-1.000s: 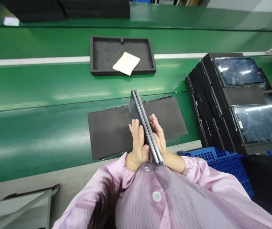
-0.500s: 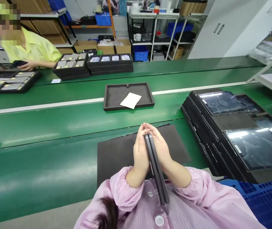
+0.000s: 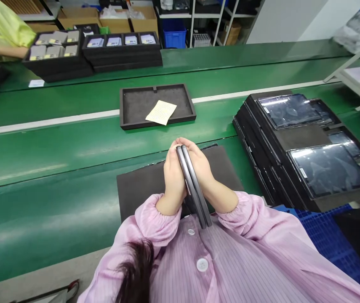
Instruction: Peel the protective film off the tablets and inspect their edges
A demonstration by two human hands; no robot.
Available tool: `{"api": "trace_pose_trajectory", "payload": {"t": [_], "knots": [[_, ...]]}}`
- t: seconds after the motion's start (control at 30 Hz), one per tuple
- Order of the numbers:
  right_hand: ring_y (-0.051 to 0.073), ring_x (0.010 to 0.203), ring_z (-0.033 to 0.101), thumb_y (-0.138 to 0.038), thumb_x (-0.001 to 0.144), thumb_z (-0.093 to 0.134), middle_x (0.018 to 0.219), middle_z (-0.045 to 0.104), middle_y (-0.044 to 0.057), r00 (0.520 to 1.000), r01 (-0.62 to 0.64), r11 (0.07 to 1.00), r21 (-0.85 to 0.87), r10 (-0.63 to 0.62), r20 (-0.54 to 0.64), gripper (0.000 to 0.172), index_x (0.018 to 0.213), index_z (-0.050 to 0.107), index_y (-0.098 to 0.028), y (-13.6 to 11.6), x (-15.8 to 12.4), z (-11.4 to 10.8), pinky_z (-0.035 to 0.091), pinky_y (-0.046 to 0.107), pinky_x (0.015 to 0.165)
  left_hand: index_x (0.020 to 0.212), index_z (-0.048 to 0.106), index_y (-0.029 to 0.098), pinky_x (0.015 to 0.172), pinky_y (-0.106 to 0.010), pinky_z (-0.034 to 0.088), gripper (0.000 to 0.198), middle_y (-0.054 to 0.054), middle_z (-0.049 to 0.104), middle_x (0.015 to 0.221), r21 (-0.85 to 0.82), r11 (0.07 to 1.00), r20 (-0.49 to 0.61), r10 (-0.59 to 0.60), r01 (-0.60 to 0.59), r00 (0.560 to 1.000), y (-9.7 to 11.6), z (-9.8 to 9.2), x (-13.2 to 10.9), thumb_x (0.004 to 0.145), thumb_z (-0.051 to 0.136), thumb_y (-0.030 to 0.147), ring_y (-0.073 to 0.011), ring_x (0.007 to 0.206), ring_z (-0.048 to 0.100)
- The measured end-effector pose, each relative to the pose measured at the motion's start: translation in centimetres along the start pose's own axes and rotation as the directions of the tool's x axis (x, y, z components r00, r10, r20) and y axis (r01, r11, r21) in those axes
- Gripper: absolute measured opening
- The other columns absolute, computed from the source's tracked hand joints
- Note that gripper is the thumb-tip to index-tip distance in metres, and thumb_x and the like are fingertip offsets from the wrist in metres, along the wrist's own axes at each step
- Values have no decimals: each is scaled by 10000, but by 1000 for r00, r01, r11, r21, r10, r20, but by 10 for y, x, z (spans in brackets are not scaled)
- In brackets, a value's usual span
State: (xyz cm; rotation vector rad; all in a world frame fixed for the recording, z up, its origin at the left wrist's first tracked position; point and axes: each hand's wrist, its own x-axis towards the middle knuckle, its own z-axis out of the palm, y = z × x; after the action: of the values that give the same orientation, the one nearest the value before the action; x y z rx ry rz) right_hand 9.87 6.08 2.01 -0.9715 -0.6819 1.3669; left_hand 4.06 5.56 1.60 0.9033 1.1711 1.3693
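Note:
Two slim dark tablets [image 3: 195, 189] stand on edge, side by side, their edges facing up at me. My left hand [image 3: 174, 181] presses flat along the left one's outer face. Against the right one's outer face lies my right hand [image 3: 201, 166]. The fingertips of both hands meet around the far end, so the pair is clamped between my palms. Their near end reaches my pink sleeved coat. Beneath my hands is a black foam sheet [image 3: 143, 181] on the green belt. The tablets' broad faces are hidden.
Ahead lies a black tray [image 3: 135, 94] with a yellow paper note [image 3: 161, 112]. On the right are stacked black trays holding film-wrapped tablets [image 3: 329, 170], beside a blue crate [image 3: 325, 235]. Across the belt, small-part trays [image 3: 123, 54] stand near a co-worker's yellow sleeve [image 3: 4, 27].
My view has tilted downward and shifted, so the tray and stacks sit higher in the picture. Both hands still clasp the two tablets in nearly the same pose.

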Motion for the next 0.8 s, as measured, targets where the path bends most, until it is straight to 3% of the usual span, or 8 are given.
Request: {"api": "trace_pose_trajectory", "payload": {"t": [0.13,0.23,0.3,0.4,0.5,0.57,0.7,0.8], "knots": [[209,1161,558,-349,836,512,1247,594,60,996,84,996,1,-84,36,427,1247,520,-232,3,6,1,455,376,1014,1180,567,152,1108,-394,349,462,-115,572,1323,35,999,16,4,-5,1000,-1,0,5,938,356,484,-238,1254,508],[210,1292,441,-440,879,465,1357,511,59,964,264,960,-89,-264,18,451,1285,488,-245,22,-1,-14,361,408,1097,1218,547,195,1146,-399,271,506,-103,423,1462,141,963,57,224,-230,973,-27,-16,2,902,397,560,-250,1372,350],[209,1348,368,-466,887,462,1424,443,54,906,419,886,-200,-421,37,469,1303,477,-250,40,-12,-31,265,420,1151,1317,471,225,1173,-404,189,562,-89,253,1553,206,873,132,423,-442,897,-52,-33,-4,885,417,580,-250,1431,206],[244,1374,331,-577,850,467,1471,389,56,848,530,799,-283,-501,174,558,1304,496,-253,56,-27,-50,232,448,1164,1423,350,241,1179,-447,140,578,-86,182,1575,208,731,275,594,-650,756,-78,-52,-15,922,349,527,-259,1441,148],[275,1390,296,-686,818,427,1476,392,47,804,589,773,-236,-530,268,646,1283,542,-253,39,-34,-45,216,471,1169,1442,320,317,1175,-456,181,495,-21,199,1573,163,638,315,690,-753,652,-62,-47,-23,956,326,405,-245,1433,169],[276,1382,312,-685,837,421,1469,406,44,799,578,798,-169,-513,313,645,1298,545,-251,11,-38,-29,218,466,1171,1432,343,336,1168,-415,235,467,2,247,1556,150,681,267,670,-717,693,-31,-34,-30,966,319,364,-225,1416,234],[224,1369,345,-578,915,427,1455,426,24,867,450,892,-35,-427,258,554,1365,487,-260,-43,-53,1,254,418,1171,1396,425,305,1144,-311,309,459,7,372,1499,126,856,179,478,-501,860,33,-5,-46,959,347,418,-186,1388,308],[217,1381,323,-567,909,463,1444,440,6,874,442,897,21,-435,217,526,1345,512,-277,-60,-64,9,266,414,1172,1393,432,295,1142,-304,316,490,14,376,1494,88,885,190,436,-458,880,54,4,-56,941,369,473,-185,1391,300]]}}
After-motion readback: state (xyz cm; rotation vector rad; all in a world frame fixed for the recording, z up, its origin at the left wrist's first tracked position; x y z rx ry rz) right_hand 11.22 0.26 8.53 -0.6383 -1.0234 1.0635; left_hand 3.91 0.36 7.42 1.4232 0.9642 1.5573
